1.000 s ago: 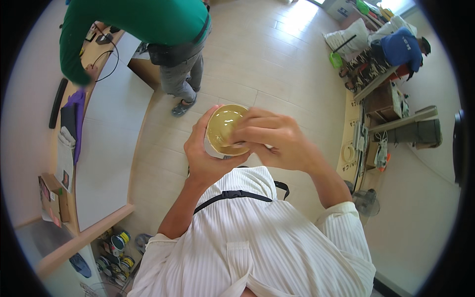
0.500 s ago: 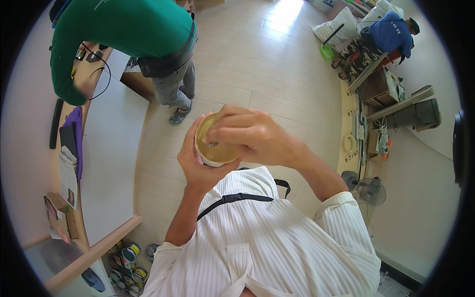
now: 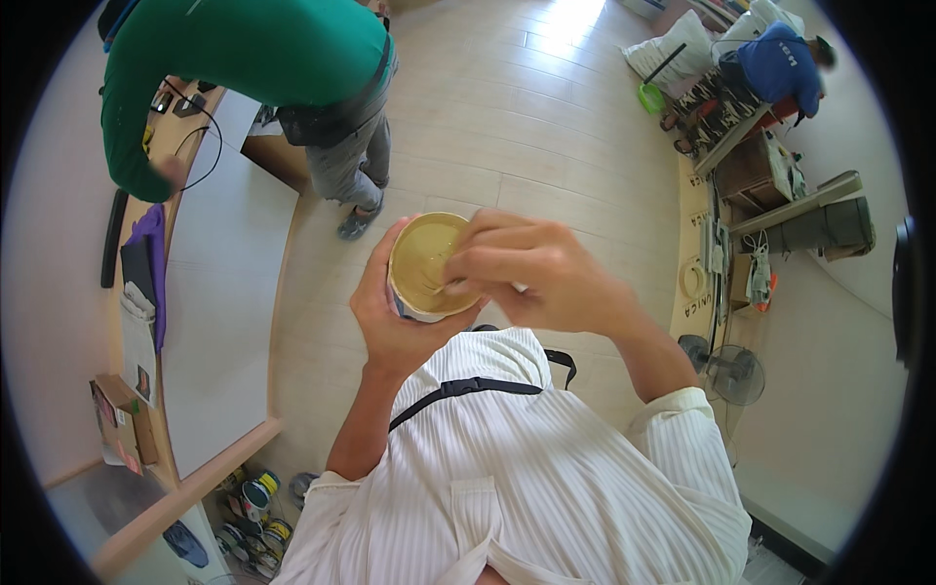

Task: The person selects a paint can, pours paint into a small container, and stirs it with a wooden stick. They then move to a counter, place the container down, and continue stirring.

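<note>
My left hand (image 3: pixel 390 322) is wrapped round a round tub (image 3: pixel 429 316) and holds it in front of my waist, its mouth facing up. Inside lies a yellowish-beige thick liquid (image 3: pixel 417 255) with streaks on its surface. Over the right side of the mouth, my right hand (image 3: pixel 536 268) is closed, fingers pinched together and blurred by motion. A thin tip shows below those fingers in the tub, but most of what they hold is hidden.
A person in a green top (image 3: pixel 244 49) bends over the long workbench (image 3: pixel 219 302) on the left. Paint cans (image 3: pixel 260 489) stand below its near end. At the far right another person in blue (image 3: pixel 778 63) sits near white sacks (image 3: pixel 673 49). A fan (image 3: pixel 733 374) stands at the right.
My right hand has shifted right inside the tub's mouth, uncovering more of the liquid. The tub has moved slightly to the right, still in my left hand.
</note>
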The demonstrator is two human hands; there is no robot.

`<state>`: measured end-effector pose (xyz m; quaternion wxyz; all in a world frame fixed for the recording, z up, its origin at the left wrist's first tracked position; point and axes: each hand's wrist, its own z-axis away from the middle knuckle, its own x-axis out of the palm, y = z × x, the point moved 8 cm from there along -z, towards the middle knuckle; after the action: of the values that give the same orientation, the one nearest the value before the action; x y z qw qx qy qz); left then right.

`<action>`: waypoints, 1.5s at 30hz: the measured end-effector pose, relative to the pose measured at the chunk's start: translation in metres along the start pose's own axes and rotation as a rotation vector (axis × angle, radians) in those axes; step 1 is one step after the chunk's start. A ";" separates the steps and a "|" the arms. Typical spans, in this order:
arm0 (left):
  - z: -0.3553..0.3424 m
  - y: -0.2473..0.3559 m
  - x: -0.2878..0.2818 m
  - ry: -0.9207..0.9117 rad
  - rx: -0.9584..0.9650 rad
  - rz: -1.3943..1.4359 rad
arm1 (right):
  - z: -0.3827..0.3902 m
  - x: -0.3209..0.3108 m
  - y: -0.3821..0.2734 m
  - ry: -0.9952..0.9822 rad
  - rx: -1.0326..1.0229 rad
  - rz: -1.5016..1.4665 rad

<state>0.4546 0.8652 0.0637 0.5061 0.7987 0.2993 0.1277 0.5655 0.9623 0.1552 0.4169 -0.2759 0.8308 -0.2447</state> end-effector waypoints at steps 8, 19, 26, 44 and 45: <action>-0.002 -0.004 0.000 0.015 -0.022 -0.115 | 0.007 0.001 0.011 -0.010 0.060 -0.092; -0.001 -0.006 0.007 -0.066 -0.046 -0.265 | 0.004 -0.007 0.025 0.063 0.083 0.051; -0.003 -0.001 0.008 -0.086 0.000 -0.325 | 0.003 -0.008 0.028 0.051 0.004 0.216; -0.001 -0.013 0.001 0.057 -0.034 -0.239 | 0.013 0.001 0.018 0.181 0.207 0.151; 0.000 -0.014 0.001 0.059 -0.044 -0.226 | 0.013 -0.001 0.018 0.167 0.192 0.179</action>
<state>0.4504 0.8702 0.0517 0.5258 0.7444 0.3993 0.0997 0.5720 0.9743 0.1378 0.3907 -0.1384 0.8567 -0.3069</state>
